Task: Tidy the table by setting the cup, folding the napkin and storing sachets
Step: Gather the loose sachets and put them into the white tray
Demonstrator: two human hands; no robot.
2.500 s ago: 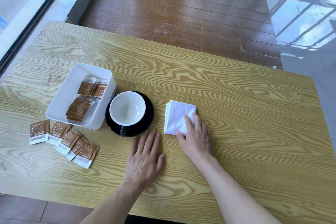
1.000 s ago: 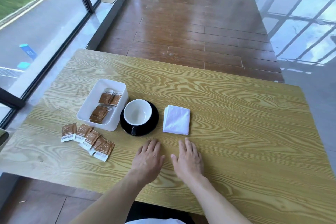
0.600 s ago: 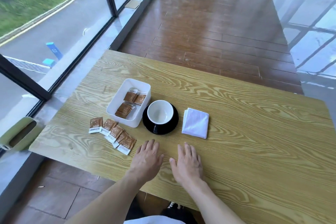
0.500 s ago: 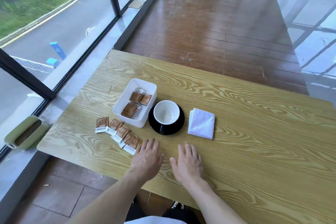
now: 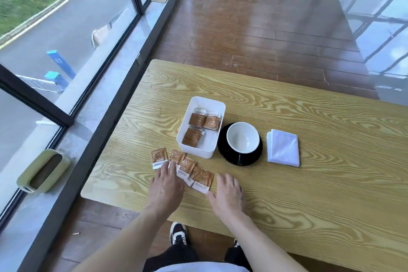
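Along the near-left part of the desk (image 5: 298, 183) lie five loose sachets (image 5: 187, 168), fanned in an overlapping row whose long axis runs from far-left to near-right, parallel more or less to the desk's front edge but slanting toward the person at its right end. Just beyond that row, touching nothing of it, stands the white bin (image 5: 209, 152) with more sachets already inside (two small piles, as far as can be made out). So: sachets between the hands and the bin, and the bin straight ahead of the left hand.

Left hand (image 5: 166, 187) nearer the job, fingers (image 5: 170, 169) straight and laid flat, tips resting on the near edges of the two leftmost sachets, holding nothing yet. Right hand (image 5: 228, 194) flat on the wood as well, spread and gripping nothing, thumb just beside the near-right corner of the last sachet in the row; cannot tell whether touching.

Probably calls for raking the row together from both ends, then a short lift forward into the bin.

Further right, cup (image 5: 242, 137) upright on its black saucer (image 5: 240, 160), and folded napkin (image 5: 283, 147) beside it, both looking settled and well clear of the sweep.
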